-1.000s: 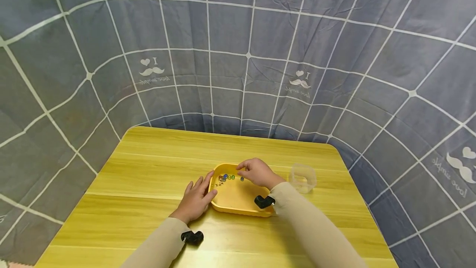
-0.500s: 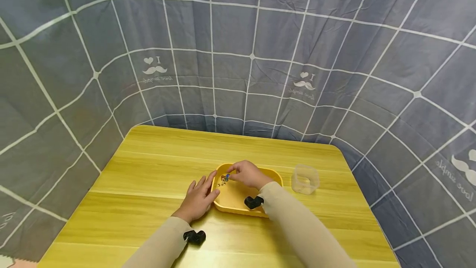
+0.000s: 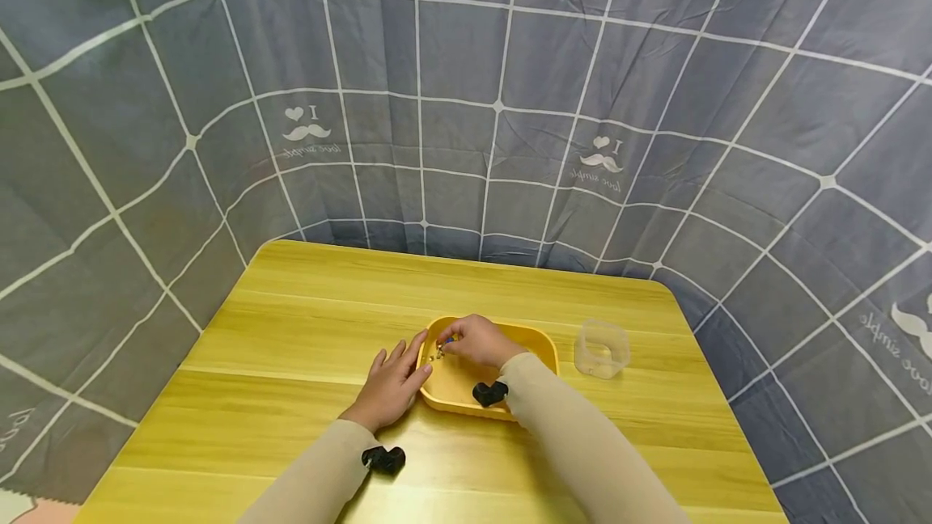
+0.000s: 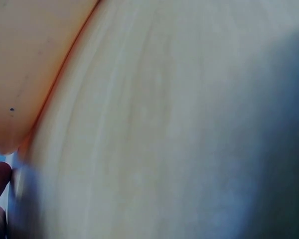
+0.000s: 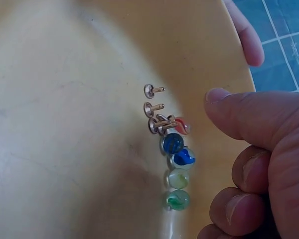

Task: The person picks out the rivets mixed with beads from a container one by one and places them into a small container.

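Toward the left end of a yellow tray (image 3: pixel 457 385), at least five glass marbles (image 5: pixel 183 157) are lying in a row, with several metal studs (image 5: pixel 148 109) clustering at one end. The right hand (image 3: pixel 482 341) is hovering over that part of the tray, thumb and bent fingers standing apart, nothing showing between them; its palm is hiding from view. The left hand (image 3: pixel 386 390) is resting against the tray's left rim, fingers spreading, holding nothing visible. On the table (image 3: pixel 320 306), a clear container (image 3: pixel 602 348) is standing apart, to the tray's right. Likely faults: the marbles, being smooth and round, are inviting an off-centre pinch to send one rolling; studs are crowding the red marble (image 5: pixel 182 126), risking a mixed grasp; without the left hand bracing the rim, a sideways push could be shifting the tray.
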A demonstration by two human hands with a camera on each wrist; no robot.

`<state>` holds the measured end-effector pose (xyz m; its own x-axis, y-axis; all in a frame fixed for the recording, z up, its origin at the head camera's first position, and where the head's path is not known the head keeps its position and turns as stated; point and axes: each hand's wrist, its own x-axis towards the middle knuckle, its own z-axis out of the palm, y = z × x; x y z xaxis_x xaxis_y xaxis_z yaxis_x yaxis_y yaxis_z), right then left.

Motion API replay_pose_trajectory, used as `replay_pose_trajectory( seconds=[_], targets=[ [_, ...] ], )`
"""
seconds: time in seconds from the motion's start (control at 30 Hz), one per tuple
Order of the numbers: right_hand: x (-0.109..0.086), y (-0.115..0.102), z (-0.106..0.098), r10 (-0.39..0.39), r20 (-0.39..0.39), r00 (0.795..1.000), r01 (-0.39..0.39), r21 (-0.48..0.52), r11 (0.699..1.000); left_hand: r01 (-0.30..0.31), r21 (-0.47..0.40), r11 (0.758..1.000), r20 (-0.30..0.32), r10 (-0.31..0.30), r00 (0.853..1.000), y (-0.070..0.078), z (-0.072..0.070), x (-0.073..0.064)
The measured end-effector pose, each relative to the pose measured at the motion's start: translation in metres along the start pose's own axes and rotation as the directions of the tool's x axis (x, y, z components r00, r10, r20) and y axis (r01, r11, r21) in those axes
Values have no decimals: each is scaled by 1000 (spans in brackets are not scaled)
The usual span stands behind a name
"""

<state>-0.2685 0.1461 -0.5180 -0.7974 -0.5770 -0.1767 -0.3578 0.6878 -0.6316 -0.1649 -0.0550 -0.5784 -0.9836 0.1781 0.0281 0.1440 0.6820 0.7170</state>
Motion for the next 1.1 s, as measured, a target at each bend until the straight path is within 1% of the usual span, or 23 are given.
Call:
replay_pose_trajectory(
  seconds=[0.13, 0.2, 0.53, 0.73, 0.87, 1.1],
  targets=[
    [2, 3, 2, -6, 12, 1000, 6, 7, 1000, -11, 3, 1000, -10, 11, 1000, -1, 1, 0],
    [3, 3, 2, -9, 21, 1000, 9, 5, 1000, -5, 1, 1000, -7, 5, 1000, 0, 1, 1],
    [8, 2, 3, -27, 50, 998, 29, -35, 999, 5, -16, 1000, 8, -5, 1000, 3, -2, 2],
    [13, 2, 6, -49, 61, 997, 53, -71, 996, 3, -7, 1000, 16, -3, 1000, 4, -3, 1],
    [16, 2, 8, -37, 64, 997, 42, -79, 996, 3, -3, 1000, 15, -3, 1000, 5, -3, 2],
    [16, 1, 12, -7, 77, 997, 11, -55, 998, 3, -1, 1000, 28, -3, 1000, 6, -5, 1]
  ],
)
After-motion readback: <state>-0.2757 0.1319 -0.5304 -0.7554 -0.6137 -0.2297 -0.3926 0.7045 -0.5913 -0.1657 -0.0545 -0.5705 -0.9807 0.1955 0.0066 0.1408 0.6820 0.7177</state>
